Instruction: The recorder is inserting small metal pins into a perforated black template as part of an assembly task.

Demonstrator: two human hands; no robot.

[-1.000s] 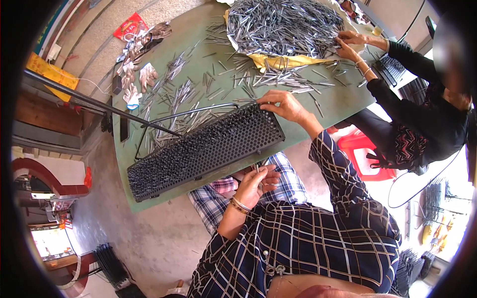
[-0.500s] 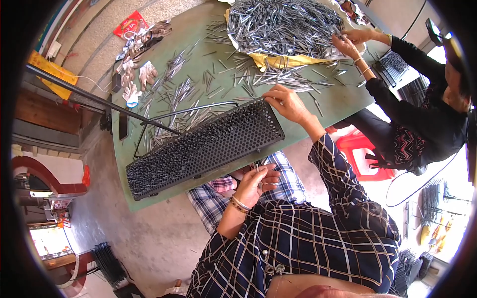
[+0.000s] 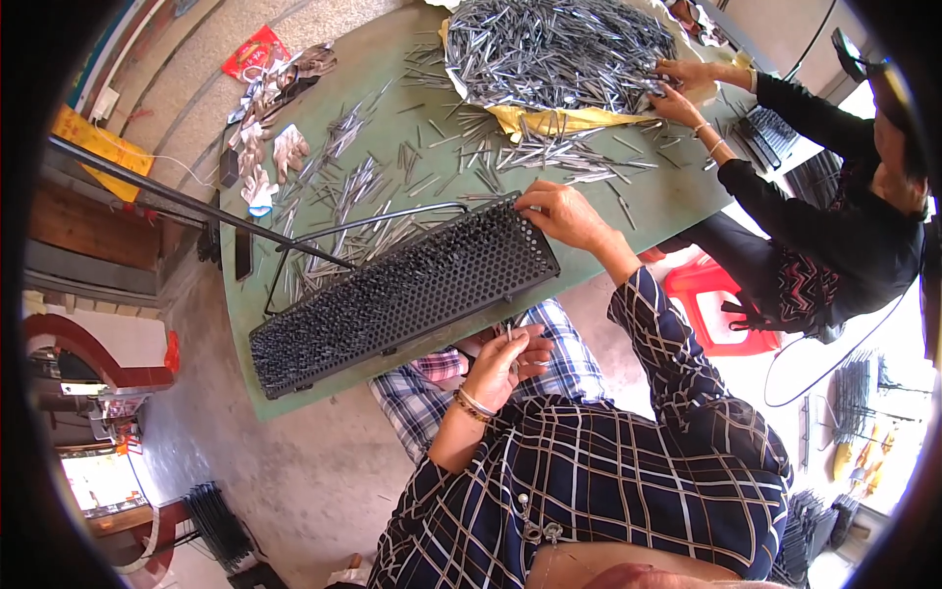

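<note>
Left hand: (image 3: 502, 368) below the rack's near edge, in front of the lap; fingers curled and thumb bent over toward them, closed around a few thin rods (image 3: 509, 332) whose ends poke out at the top.
Left arm: wrist, with bangles (image 3: 474, 404), bent up from the lower edge; forearm short in view, elbow close to the body.
Right hand: (image 3: 561, 214) at the rack's upper right corner, back of the hand up, fingers bent down and tips bunched on the perforated face; whether they meet, or pinch a rod, cannot be told.
Right arm: sleeve (image 3: 653, 319) reaching up and leftward, forearm raised over the table edge.
Between hands: well apart, the right one higher and farther out.
Rack: (image 3: 407, 294) long, black, perforated, lying aslant along the near edge of the green table (image 3: 677, 201); left part packed with dark pieces, right end showing bare holes.
Behind rack: a black bar frame (image 3: 383, 224), with loose rods (image 3: 361, 187) scattered beyond.
Pile: (image 3: 559, 49) a big heap of rods on a sack (image 3: 564, 122), at the far side.
Co-worker's hands: (image 3: 682, 93) both at the pile's right edge.
Far left: gloves (image 3: 287, 152) near a red packet (image 3: 255, 54).
</note>
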